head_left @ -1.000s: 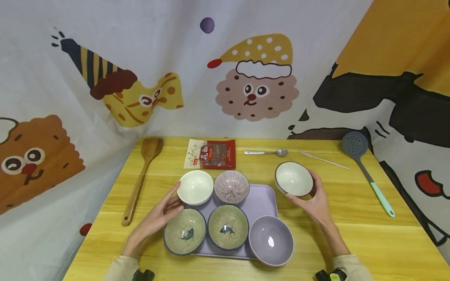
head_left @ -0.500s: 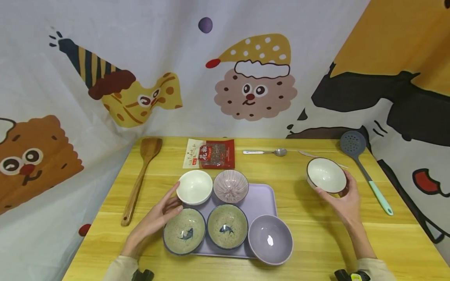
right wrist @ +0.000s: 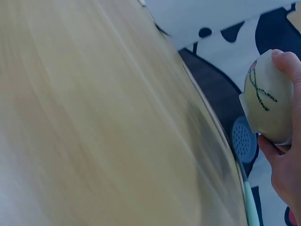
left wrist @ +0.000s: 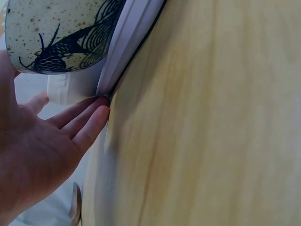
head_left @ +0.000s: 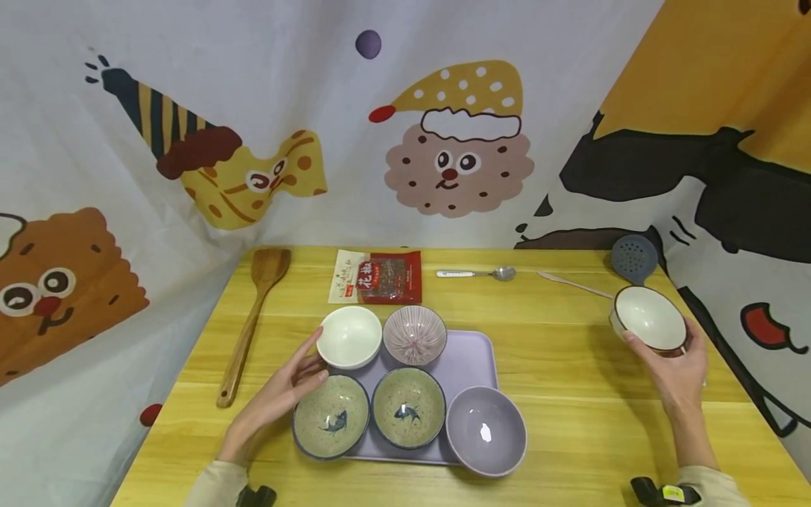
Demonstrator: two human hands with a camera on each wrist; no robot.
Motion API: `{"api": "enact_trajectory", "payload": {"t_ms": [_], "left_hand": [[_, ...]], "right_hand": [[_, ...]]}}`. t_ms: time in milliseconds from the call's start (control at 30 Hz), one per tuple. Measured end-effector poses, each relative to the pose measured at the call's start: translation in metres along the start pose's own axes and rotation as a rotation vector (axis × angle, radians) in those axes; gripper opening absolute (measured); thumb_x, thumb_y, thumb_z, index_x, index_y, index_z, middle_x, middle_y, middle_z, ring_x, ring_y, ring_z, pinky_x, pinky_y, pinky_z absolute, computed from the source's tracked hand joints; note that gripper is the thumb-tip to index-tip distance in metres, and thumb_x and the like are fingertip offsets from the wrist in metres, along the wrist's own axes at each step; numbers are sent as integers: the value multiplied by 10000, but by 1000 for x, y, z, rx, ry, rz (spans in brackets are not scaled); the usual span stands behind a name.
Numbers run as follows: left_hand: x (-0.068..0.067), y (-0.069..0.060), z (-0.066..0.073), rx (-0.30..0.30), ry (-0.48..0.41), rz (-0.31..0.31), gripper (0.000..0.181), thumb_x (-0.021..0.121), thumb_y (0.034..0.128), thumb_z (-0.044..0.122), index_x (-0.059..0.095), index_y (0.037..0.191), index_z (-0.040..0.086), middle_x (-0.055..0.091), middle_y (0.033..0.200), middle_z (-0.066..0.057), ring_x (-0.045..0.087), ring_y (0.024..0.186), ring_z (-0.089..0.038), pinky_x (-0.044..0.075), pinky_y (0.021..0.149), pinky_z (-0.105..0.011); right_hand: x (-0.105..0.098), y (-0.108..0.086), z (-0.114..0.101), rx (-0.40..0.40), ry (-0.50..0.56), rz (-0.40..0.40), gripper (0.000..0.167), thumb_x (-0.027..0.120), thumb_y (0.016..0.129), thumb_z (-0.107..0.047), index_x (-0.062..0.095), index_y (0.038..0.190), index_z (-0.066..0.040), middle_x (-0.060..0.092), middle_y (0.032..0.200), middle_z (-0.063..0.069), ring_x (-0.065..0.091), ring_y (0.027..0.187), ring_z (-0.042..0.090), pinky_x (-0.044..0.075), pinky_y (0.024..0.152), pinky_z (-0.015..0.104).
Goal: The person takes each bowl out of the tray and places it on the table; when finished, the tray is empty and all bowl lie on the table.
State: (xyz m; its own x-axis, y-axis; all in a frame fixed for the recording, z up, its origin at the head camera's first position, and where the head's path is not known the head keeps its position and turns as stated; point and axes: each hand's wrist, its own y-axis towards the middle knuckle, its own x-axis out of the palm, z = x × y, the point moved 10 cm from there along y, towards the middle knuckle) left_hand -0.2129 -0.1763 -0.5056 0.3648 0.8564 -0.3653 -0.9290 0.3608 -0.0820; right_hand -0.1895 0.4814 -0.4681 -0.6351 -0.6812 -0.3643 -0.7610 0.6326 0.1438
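In the head view, my right hand (head_left: 681, 366) grips a white bowl (head_left: 650, 318) with a dark rim by its near side and holds it up over the right of the table. The right wrist view shows that bowl's outside (right wrist: 268, 99), with a green plant pattern on it. My left hand (head_left: 285, 387) has its fingers stretched out beside a plain white bowl (head_left: 350, 336) at the lilac tray's (head_left: 472, 352) left edge. In the left wrist view, straight fingertips (left wrist: 101, 110) touch the tray's side, below a speckled fish bowl (left wrist: 61, 37).
Around the tray stand two fish bowls, one at left (head_left: 331, 417) and one in the middle (head_left: 408, 408), a striped bowl (head_left: 415, 336) and a purple bowl (head_left: 486, 431) overhanging its right edge. Behind lie a spice packet (head_left: 375, 277), spoon (head_left: 478, 273) and thin stick (head_left: 570, 283); wooden spatula (head_left: 253, 324) left, slotted turner (head_left: 633, 259) right.
My right hand has carried the dark-rimmed white bowl to the right, away from the tray, until it covers part of the slotted turner. The left hand has stayed in place.
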Motion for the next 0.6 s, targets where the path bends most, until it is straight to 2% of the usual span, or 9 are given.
{"api": "enact_trajectory", "payload": {"t_ms": [200,400,600], "left_hand": [[-2,-2,-1,2,10,4,799,612,1023,249,110,1642,312,385,1544,-315,442,1407,-456,433,1127,-497],[-2,-3,1,-2,10,6,800,612,1022,246,110,1643,305,387,1542,-315,443,1406,-456,432,1127,-500],[0,-2,2,-7,8,-3,799,615,1021,263,115,1641,318,388,1544,-313,438,1410,-456,438,1131,-517]], "right_hand": [[-5,9,18,77,-12,39,927,810,844,-217,252,1584,-228,320,1614,43,372,1413,103,353,1199,214],[1,16,27,76,-13,84,925,838,814,-259,294,1559,-197,355,1571,46,383,1396,146,353,1209,280],[9,15,40,108,-69,86,980,824,815,-351,223,1575,-205,257,1626,107,321,1472,231,284,1258,361]]}}
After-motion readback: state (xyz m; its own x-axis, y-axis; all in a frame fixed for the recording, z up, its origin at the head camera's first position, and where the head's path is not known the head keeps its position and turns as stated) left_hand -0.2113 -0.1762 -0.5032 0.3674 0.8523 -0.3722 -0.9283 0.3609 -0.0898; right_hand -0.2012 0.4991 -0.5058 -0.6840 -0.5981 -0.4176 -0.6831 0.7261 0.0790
